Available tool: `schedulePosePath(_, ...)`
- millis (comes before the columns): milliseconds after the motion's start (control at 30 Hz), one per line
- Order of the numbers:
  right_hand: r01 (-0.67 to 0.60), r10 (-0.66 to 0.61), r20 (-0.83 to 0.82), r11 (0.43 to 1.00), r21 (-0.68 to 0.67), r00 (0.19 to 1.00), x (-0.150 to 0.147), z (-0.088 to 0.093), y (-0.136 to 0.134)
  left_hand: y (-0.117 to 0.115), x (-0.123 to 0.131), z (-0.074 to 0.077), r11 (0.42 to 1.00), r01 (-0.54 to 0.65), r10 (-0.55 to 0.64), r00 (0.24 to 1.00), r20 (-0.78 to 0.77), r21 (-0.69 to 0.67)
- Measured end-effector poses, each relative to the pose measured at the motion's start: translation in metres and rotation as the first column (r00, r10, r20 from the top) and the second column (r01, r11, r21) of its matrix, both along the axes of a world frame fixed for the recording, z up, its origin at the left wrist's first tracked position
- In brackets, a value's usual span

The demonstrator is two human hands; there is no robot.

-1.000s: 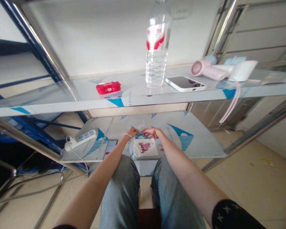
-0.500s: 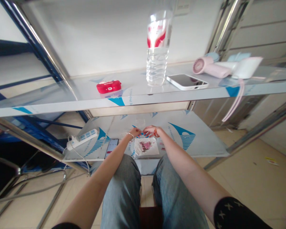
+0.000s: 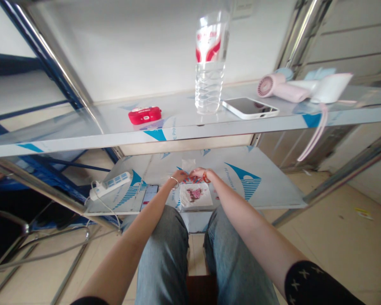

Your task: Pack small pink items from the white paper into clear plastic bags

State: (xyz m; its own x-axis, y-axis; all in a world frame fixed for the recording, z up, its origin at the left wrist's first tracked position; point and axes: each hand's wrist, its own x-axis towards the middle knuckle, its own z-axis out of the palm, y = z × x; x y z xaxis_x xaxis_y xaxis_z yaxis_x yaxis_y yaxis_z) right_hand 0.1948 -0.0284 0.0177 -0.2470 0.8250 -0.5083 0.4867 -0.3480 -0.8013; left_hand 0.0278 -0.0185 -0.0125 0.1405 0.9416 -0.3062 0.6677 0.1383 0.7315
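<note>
White pack: position and hazards at the grip

White pack (image 3: 196, 195), printed with a pink and dark picture: lies flat on the lower shelf (image 3: 273, 197), close to its front edge, between and just beyond my knees (image 3: 161, 254).

Caution: if I draw either wrist back while it is low, I judge that it could push the pack toward that edge and tip it off. Loose wrapping, if that is what wrinkles its left side, could catch on my bracelet (image 3: 174, 181).

Relation to grip: the pack sits on the near side of my fingers. My left hand (image 3: 179, 175) and right hand (image 3: 197, 172) meet just past its far edge; contact with it cannot be confirmed.

Grip state: fingertips brought together, narrow. I cannot tell whether anything small is pinched between them. Just beyond lies a clear piece (image 3: 188, 163), its nature unclear.

Left side: a phone (image 3: 150, 195) lies beside my forearm; a sideways elbow movement could nudge it. Farther left, a power strip (image 3: 111, 185) trails its cord (image 3: 109, 206) over the edge, where a leg could snag it.

Upper shelf: a bottle (image 3: 208, 80) stands upright.
</note>
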Motion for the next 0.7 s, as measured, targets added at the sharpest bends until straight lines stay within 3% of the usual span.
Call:
schedulePosePath(200, 0.064, -0.064, 0.003, 0.998, -0.010, 0.998, -0.003, 0.010, -0.008, -0.008, -0.004, 0.006, 0.993, -0.062, 0.070, 0.994, 0.081, -0.102)
schedulePosePath(433, 0.056, -0.083, -0.175, 0.987, -0.153, 0.981, -0.009, 0.019, -0.016, -0.016, -0.008, 0.013, 0.986, -0.082, 0.118, 0.960, 0.255, -0.147)
schedulePosePath(567, 0.064, -0.105, -0.211, 0.979, -0.192, 0.972, -0.013, 0.017, -0.013, -0.018, -0.011, 0.014, 0.979, -0.074, 0.130, 0.946, 0.299, -0.191)
schedulePosePath(700, 0.103, -0.138, -0.221, 0.981, -0.162, 0.965, -0.016, 0.007, -0.006, -0.016, -0.014, 0.013, 0.984, -0.103, 0.141, 0.948, 0.285, -0.142)
